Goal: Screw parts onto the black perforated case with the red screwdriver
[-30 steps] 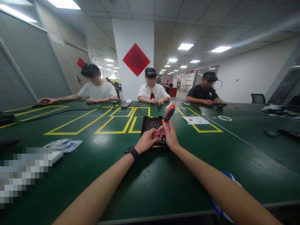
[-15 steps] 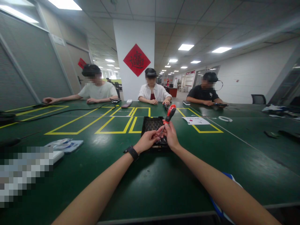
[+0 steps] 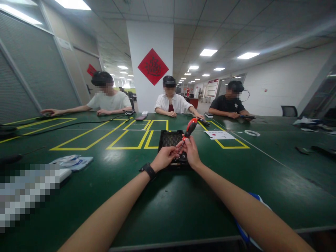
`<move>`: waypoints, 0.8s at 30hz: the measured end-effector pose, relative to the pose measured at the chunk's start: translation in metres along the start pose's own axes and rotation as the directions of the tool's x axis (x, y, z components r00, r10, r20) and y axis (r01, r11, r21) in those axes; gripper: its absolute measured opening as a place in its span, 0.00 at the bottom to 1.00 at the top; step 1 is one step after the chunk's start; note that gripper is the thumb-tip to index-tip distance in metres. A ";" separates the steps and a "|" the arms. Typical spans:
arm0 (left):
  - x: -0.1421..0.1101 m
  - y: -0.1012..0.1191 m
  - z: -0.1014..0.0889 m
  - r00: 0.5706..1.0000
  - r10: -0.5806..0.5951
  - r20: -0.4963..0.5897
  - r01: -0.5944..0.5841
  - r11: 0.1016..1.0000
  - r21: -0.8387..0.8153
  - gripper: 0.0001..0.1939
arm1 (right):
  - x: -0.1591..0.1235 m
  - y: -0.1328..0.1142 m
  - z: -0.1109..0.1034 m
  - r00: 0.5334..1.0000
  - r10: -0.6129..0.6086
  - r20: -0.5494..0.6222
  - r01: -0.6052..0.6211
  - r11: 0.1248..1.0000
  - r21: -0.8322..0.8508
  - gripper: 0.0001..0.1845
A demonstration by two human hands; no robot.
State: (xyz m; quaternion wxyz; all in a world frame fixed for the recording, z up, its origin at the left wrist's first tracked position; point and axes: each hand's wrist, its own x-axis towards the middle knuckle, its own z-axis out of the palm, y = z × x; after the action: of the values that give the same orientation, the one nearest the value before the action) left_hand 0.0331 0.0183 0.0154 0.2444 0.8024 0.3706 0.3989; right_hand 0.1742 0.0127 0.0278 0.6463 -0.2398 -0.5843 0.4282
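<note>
A black perforated tray-like part [image 3: 171, 139] lies on the green table [image 3: 168, 196] in front of me. My right hand [image 3: 192, 152] is closed round a screwdriver with a red and black handle [image 3: 190, 127], whose shaft slants down to the left. My left hand [image 3: 164, 158], with a black watch on the wrist, is pinched at the screwdriver's tip over the near edge of the black part. What its fingers hold there is too small to make out.
Three people sit along the far side of the table. Yellow tape rectangles [image 3: 126, 138] mark the surface. A white sheet [image 3: 219, 134] and a tape ring [image 3: 252, 132] lie at the right, packets [image 3: 72, 162] at the left, a black cable [image 3: 65, 126] beyond.
My hands and the screwdriver have hardly moved. The middle person across the table has stretched an arm out to the right along the table.
</note>
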 end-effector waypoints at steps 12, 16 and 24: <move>0.000 -0.002 0.003 1.000 0.023 -0.020 -0.024 0.999 -0.043 0.10 | 0.001 0.000 0.000 0.998 -0.044 -0.043 0.043 0.999 -0.025 0.14; 0.000 -0.004 0.003 0.998 0.030 -0.049 -0.030 0.999 0.014 0.08 | 0.000 -0.001 0.000 0.998 -0.039 -0.044 0.038 0.999 -0.019 0.14; 0.002 0.002 0.002 0.995 0.076 -0.070 -0.075 0.997 0.026 0.05 | 0.004 -0.002 -0.001 0.990 -0.047 -0.130 0.036 0.996 -0.083 0.15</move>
State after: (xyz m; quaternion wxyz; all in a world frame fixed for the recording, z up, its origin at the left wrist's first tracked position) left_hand 0.0361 0.0183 0.0163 0.2064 0.8039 0.3531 0.4318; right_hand 0.1761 0.0152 0.0318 0.6820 -0.2811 -0.5620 0.3741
